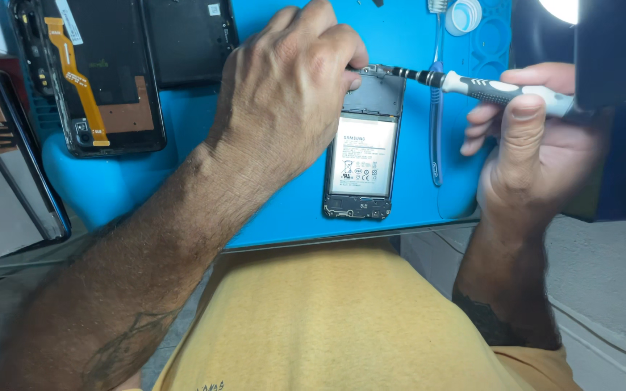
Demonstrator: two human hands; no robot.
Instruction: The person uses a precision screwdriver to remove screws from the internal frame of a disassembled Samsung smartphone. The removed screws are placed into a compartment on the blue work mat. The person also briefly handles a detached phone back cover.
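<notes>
An opened phone (362,148) with its back cover off lies on a blue work mat (284,210); a white battery fills its middle. My left hand (284,94) rests over the phone's upper left, fingertips pressing at its top edge. My right hand (530,156) grips a grey and black screwdriver (494,90) held sideways, its tip touching the phone's top edge beside my left fingertips.
A second opened phone (92,76) with an orange flex cable lies at the mat's upper left, next to a black back cover (190,40). Another phone part (5,170) sits at the far left. A blue toothbrush (436,123) and a small clear cap (464,16) lie right of the phone.
</notes>
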